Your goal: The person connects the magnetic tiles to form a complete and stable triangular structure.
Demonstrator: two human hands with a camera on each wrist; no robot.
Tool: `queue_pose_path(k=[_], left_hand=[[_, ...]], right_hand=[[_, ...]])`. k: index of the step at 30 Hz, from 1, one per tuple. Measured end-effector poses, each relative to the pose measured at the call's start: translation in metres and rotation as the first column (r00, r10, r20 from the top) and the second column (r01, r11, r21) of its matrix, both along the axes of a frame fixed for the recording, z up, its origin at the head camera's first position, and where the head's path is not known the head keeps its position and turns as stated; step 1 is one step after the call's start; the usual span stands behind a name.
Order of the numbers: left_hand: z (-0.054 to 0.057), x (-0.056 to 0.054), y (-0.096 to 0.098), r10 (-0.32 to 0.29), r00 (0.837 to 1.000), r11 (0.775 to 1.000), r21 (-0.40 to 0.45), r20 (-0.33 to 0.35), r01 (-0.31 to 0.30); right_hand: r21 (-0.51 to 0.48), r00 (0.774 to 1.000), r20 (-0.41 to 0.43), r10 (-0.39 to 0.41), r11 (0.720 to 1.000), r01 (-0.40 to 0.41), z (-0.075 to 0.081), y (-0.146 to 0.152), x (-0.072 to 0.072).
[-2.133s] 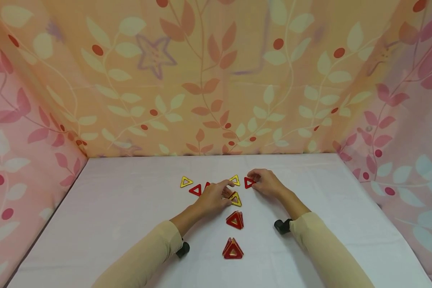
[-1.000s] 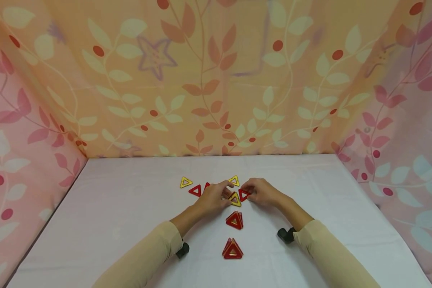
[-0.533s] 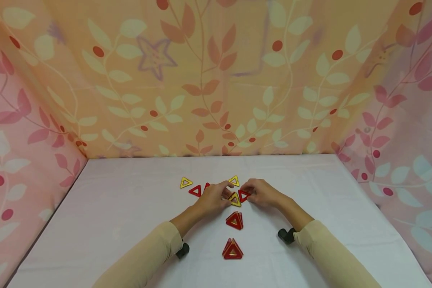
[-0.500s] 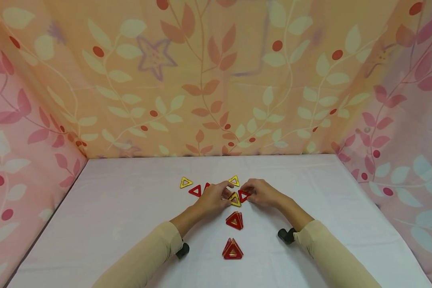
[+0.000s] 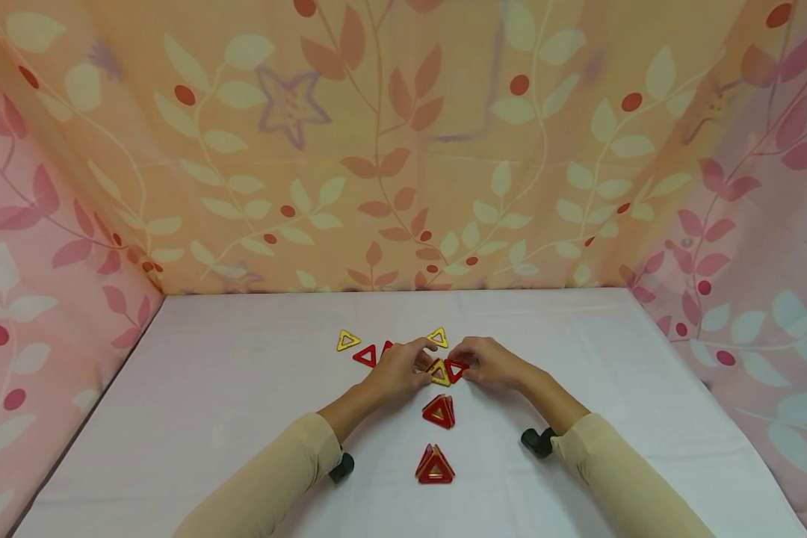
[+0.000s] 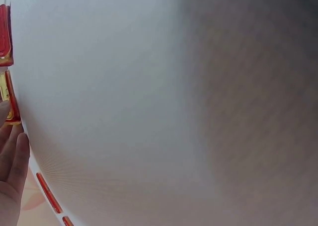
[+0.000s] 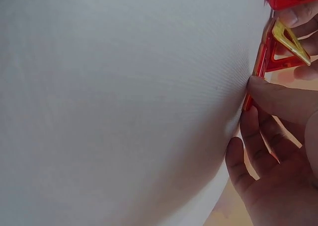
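In the head view, my left hand (image 5: pixel 397 370) holds a yellow triangular magnetic tile (image 5: pixel 445 381) at the table's middle, its thumb at the tile's lower edge. Red shows along that tile's side in the left wrist view. My right hand (image 5: pixel 489 362) pinches a red triangular magnetic tile (image 5: pixel 448 372) between thumb and fingers, its left edge right at the yellow tile. Seen from the right wrist, the red tile (image 7: pixel 255 74) stands edge-on under the thumb, and a yellow tile (image 7: pixel 298 49) leans beside it. Left fingers partly hide the joined pieces.
Two small red pyramids of tiles, one (image 5: pixel 449 412) behind the other (image 5: pixel 436 479), stand nearer me on the white table (image 5: pixel 242 373). Loose tiles lie behind: yellow (image 5: pixel 339 344), red (image 5: pixel 373 356), another red (image 5: pixel 387 345) half hidden by my left hand, and yellow (image 5: pixel 444 338).
My right hand has brought the red tile left and toward me, from the far right up against the yellow tile, and lowered it slightly just now. The left hand has stayed put.
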State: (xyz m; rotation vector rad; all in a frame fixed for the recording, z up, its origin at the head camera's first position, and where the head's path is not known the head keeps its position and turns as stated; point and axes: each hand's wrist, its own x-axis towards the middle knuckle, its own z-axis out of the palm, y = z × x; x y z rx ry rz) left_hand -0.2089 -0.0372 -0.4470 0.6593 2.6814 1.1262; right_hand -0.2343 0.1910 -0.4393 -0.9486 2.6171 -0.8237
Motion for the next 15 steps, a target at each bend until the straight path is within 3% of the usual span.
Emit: queue_pose_path(k=[6, 15], left_hand=[[-0.0006, -0.0009, -0.0008, -0.016, 1.0, 1.0, 0.02, -0.02, 0.017], [-0.0006, -0.0005, -0.001, -0.015, 1.0, 1.0, 0.005, -0.02, 0.015]], right_hand=[[-0.002, 1.0, -0.018, 0.008, 1.0, -0.008, -0.0007, 0.0014, -0.0002], [-0.031, 1.0, 0.019, -0.004, 1.0, 0.004, -0.0034, 0.0031, -0.0027]])
